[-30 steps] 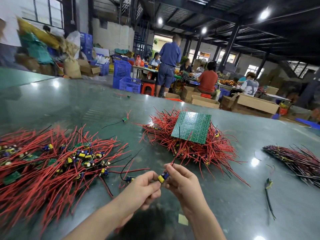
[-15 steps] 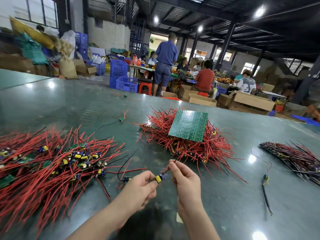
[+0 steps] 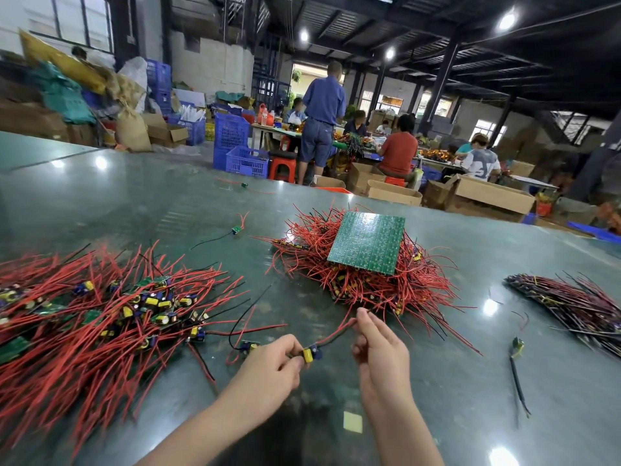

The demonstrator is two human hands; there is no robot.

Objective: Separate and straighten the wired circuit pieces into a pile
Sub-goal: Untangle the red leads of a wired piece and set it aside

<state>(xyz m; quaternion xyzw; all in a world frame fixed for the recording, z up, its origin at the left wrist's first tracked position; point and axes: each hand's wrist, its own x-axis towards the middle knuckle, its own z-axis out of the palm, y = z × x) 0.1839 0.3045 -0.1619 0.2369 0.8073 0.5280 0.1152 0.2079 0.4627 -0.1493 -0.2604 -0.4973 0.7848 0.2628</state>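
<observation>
circuit piece (image 3: 312,353) | pinched by left fingers (image 3: 291,350) | wires (image 3: 336,334) pinched by right fingers (image 3: 366,322)

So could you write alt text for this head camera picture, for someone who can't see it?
Two bare hands stretch one wired circuit piece over a green table: the left hand pinches its yellow part, the right hand pinches its wires. Red-wired piles lie left and ahead.
</observation>
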